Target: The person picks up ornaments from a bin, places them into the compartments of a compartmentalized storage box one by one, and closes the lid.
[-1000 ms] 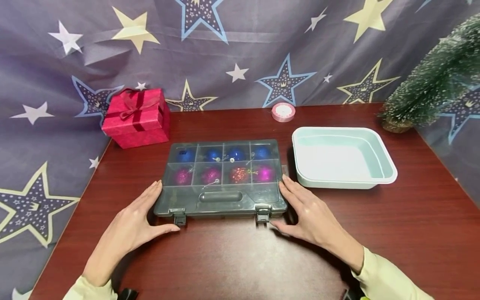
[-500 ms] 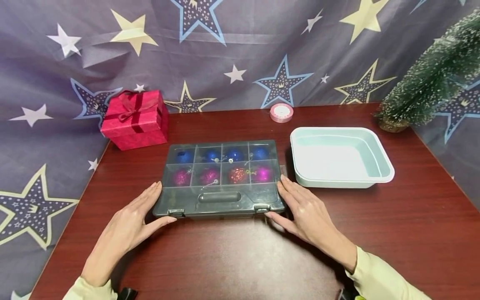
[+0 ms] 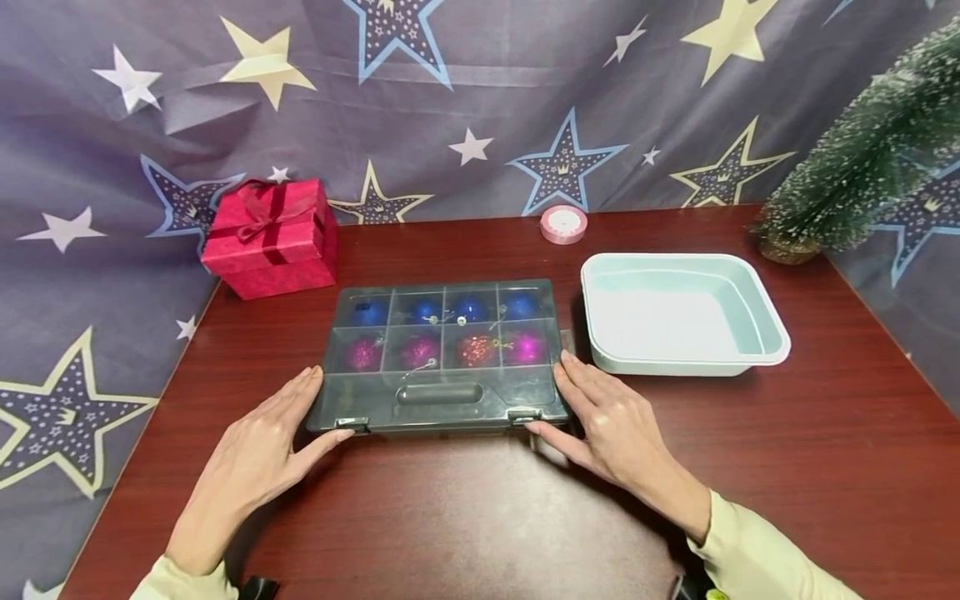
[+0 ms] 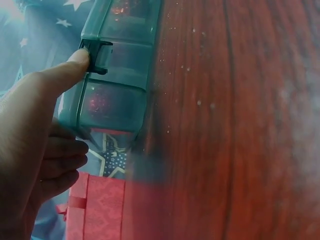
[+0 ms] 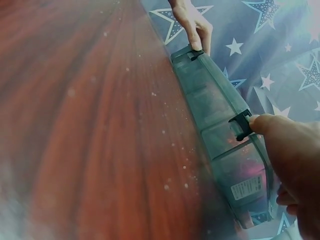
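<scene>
A smoky plastic compartment box [image 3: 438, 394] lies on the table with its lid down. Through the lid show several Christmas balls, blue ones [image 3: 519, 307] in the far row and pink and red ones [image 3: 476, 350] in the near row. My left hand [image 3: 251, 450] rests its fingertips along the box's left side, thumb pressing the left latch [image 4: 96, 56]. At the other end, my right hand [image 3: 618, 421] touches the right side with extended fingers while its thumb presses the right latch [image 5: 241, 125]. Both latches lie up against the front edge.
A pale mint tray [image 3: 675, 367] stands right of the box. Behind are a red gift box [image 3: 273, 242] with a bow, a pink ribbon roll [image 3: 564, 225] and a frosted small Christmas tree [image 3: 847, 158]. A star-printed cloth [image 3: 480, 100] backs the table [image 3: 465, 517].
Both latches, which hung out from the front edge one second ago, have swung up against the box under the thumbs. The thumbs moved slightly up with them; the box stays in place.
</scene>
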`<state>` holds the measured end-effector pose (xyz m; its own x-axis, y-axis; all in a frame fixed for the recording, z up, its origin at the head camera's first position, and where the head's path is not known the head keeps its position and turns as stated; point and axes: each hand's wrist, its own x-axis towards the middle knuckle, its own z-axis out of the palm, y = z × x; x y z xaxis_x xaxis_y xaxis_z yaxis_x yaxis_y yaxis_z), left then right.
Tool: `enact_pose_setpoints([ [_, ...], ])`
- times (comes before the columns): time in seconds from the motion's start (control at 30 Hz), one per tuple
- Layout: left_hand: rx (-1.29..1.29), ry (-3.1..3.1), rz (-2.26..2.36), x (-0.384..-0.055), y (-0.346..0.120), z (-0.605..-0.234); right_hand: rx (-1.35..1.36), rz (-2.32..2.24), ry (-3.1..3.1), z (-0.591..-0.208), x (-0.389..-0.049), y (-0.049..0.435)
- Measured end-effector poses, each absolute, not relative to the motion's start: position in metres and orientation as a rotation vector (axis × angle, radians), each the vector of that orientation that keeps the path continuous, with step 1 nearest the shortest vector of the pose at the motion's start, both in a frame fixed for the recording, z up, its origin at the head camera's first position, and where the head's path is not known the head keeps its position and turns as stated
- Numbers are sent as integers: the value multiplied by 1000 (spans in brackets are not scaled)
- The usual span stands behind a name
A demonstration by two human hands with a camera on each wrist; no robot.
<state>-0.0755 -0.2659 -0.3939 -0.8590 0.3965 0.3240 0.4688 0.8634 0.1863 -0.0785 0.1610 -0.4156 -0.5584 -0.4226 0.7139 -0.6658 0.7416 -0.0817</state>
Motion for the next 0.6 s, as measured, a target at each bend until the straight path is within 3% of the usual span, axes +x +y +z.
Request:
enact_pose_setpoints([
  [0.6,-539,-2812,-451,-77,-268,-387,800,589,-2346,-412,-77,160],
])
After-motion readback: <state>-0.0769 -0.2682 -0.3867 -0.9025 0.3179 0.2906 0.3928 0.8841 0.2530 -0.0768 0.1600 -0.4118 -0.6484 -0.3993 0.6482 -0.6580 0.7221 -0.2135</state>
